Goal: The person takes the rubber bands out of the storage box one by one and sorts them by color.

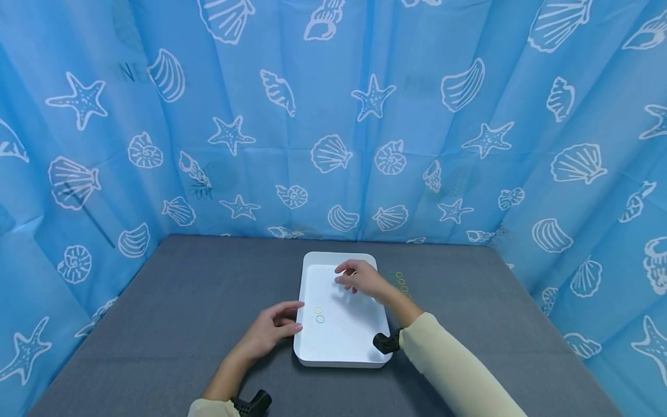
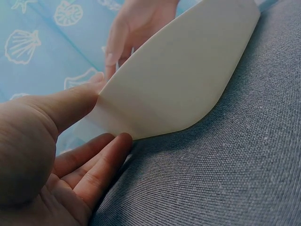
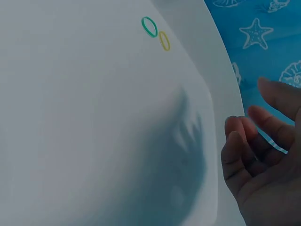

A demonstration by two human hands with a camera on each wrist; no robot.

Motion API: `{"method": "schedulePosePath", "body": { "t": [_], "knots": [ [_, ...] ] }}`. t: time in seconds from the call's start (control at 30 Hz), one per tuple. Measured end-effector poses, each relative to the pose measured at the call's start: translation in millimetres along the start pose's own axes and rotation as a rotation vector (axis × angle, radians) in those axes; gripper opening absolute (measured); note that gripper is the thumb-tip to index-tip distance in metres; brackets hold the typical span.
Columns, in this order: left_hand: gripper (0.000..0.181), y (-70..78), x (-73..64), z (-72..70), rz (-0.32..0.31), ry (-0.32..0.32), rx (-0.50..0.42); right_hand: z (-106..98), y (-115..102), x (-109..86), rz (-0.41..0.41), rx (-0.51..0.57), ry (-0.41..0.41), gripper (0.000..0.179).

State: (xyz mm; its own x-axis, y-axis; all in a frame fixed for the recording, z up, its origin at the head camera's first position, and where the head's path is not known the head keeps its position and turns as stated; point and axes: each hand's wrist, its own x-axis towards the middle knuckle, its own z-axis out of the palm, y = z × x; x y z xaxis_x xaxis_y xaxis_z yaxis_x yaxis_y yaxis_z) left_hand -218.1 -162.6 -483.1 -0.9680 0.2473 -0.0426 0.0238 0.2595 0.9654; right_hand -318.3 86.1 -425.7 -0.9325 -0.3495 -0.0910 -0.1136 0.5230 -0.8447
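A shallow white tray (image 1: 341, 353) lies on the grey table. Inside it, toward the left wall, are a thin yellow ring (image 1: 318, 311) and a blue-green ring (image 1: 320, 319), close together; the green ring (image 3: 149, 27) and yellow ring (image 3: 164, 41) also show in the right wrist view. My left hand (image 1: 273, 329) holds the tray's left side, thumb (image 2: 77, 101) at the rim and fingertips low on the wall. Above the tray's far part hovers my right hand (image 1: 359, 278), fingers bent. A thin pale strip (image 3: 273, 143) shows between its fingers; I cannot tell what it is.
Several yellow rings (image 1: 402, 282) and a green ring (image 1: 391, 275) lie on the table (image 1: 469, 313) just right of the tray. Behind the table hangs a blue curtain (image 1: 333, 116) printed with white shells and starfish. Both wrists wear small black cameras (image 1: 385, 343).
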Motion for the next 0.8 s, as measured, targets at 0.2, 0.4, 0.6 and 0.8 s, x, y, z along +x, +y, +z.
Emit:
{"method": "schedulePosePath", "body": {
  "t": [0.2,0.4,0.6,0.8],
  "knots": [
    [0.049,-1.3,0.7,-1.4,0.006,-0.013,-0.005,10.5,-0.3,5.0,-0.030,-0.058,-0.080,0.026],
    [0.049,-1.8,0.6,-2.7,0.012,-0.024,-0.005,19.3,2.5,8.2,-0.047,-0.065,-0.172,0.025],
    [0.048,-2.3,0.7,-2.8,0.017,-0.023,0.006,27.4,6.6,11.3,-0.079,-0.058,-0.240,0.022],
    [0.048,0.1,-0.6,-2.7,0.010,-0.025,0.004,31.7,6.9,12.9,-0.066,-0.152,-0.311,0.023]
  ]
}}
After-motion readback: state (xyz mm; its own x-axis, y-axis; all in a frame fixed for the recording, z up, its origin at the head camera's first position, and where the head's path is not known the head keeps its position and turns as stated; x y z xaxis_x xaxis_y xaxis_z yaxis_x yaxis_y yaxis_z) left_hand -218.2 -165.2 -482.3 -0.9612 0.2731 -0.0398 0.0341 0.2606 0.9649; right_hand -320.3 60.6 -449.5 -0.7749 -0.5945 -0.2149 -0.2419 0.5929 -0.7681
